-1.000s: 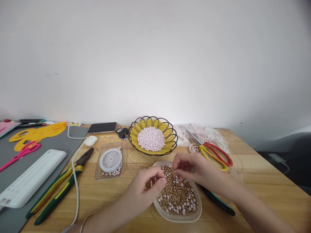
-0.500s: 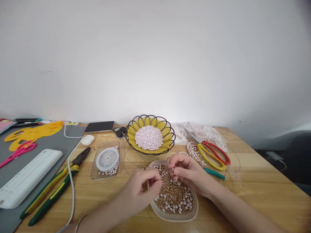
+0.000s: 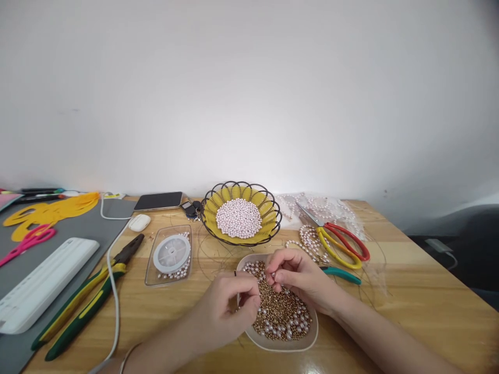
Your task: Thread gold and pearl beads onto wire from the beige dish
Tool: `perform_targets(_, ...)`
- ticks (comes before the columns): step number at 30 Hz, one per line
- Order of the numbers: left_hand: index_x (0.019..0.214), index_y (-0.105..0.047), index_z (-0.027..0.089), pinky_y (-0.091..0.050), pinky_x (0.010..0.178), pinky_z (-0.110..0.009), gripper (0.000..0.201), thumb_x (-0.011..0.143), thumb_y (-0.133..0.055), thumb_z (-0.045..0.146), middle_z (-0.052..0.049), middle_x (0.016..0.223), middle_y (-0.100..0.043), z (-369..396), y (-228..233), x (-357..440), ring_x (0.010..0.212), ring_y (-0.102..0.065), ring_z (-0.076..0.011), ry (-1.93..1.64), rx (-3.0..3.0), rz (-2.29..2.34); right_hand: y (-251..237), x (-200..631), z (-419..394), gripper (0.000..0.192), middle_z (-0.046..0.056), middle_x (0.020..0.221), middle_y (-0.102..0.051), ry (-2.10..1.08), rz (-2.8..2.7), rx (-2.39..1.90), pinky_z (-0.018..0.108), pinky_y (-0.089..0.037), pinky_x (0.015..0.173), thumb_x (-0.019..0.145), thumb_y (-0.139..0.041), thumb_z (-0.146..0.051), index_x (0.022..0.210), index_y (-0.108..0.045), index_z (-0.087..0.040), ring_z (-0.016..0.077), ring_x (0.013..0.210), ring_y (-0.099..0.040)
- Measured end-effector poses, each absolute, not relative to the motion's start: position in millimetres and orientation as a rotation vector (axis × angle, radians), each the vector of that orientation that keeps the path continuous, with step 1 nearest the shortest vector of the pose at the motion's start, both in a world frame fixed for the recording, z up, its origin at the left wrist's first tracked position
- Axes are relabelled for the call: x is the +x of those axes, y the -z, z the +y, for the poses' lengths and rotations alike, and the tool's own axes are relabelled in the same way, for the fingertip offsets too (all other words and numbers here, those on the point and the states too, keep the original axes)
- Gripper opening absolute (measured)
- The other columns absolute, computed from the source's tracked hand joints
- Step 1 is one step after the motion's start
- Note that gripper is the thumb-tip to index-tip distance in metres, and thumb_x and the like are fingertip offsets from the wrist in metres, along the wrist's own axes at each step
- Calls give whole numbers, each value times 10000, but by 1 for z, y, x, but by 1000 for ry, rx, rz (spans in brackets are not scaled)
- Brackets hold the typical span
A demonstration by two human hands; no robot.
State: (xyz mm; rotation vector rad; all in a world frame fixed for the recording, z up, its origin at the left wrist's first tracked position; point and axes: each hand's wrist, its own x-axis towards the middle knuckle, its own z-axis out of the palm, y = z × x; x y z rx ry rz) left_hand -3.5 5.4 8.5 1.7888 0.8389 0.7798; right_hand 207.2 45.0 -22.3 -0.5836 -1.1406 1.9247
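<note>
Two hands (image 3: 265, 293) pinching tiny beads over one shallow dish (image 3: 310, 340) of gold and pearl beads.

glossy beads (image 3: 278, 311), wooden table (image 3: 421, 301), probably plastic dish (image 3: 312, 340)

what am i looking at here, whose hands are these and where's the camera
This is one picture from a camera worn on a person's head, looking forward and down, so the two bare arms reaching in from below are that person's own. The left hand and right hand meet over a shallow white dish of gold and pearl beads on a wooden table. Both pinch something too small to make out, perhaps a bead or thread. Behind the dish is a yellow basket of pearl beads; red-and-yellow scissors lie to the right, green pliers and a spool in a clear box to the left.
</note>
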Motion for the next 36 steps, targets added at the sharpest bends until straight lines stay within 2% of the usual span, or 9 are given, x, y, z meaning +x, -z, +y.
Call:
perform_targets(13,645,-384,215,-285,568,-262,240,873,-460,204,44,586,-384,5,-9,-3,575,-381,-136,-787,1793,868,27,210,44,71,-14,751,-761,-1945,-1211,-517,110,-535,573,821,-859,-239,871,-814,-218,41,603,-677)
perform_targets(22,647,-396,209,-299,568,-245,234,868,-466,174,49,584,-397,7,-8,-3,578,-394,-128,-805,1798,846,30,209,46,101,5,746,-759,-1929,-1237,-531,136,-542,564,805,-872,-258,872,-818,-206,63,600,-670)
perform_targets(36,715,-524,192,-375,673,-271,282,989,-495,252,11,690,-520,7,-8,-3,703,-490,-157,-857,1821,814,24,208,43,83,-8,749,-720,-1843,-1352,-537,177,-518,561,801,-869,-249,876,-836,-256,70,594,-629)
